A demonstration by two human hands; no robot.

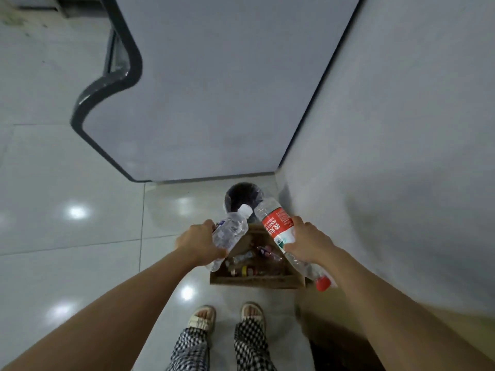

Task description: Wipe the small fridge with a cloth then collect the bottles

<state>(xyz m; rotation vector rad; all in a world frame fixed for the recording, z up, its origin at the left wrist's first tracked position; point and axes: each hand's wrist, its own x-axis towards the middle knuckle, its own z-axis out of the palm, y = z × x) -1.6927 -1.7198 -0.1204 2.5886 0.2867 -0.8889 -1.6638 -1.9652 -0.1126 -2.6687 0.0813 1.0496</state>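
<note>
1. Judging progress from the top of the small fridge (214, 89), filling the upper centre of the frame: no bottles on it and no cloth in sight, so the wipe looks done. Can't confirm cleanliness.
2. Cardboard box (257, 279) on the floor, lower centre, already holds several bottles, so collecting is well underway. A dark bin (241, 195) stands just behind it.
3. Red-label bottle (281, 231), right of centre above the box, red cap pointing down toward the lower right. Right hand (308, 243) has its fingers wrapped round the middle of it.
4. Clear bottle (230, 231), left of centre above the box, white cap up. Left hand (199, 243) fingers curled round its body.
5. Left to do, as I read it: drop both bottles in the box. No other loose bottles visible.
</note>
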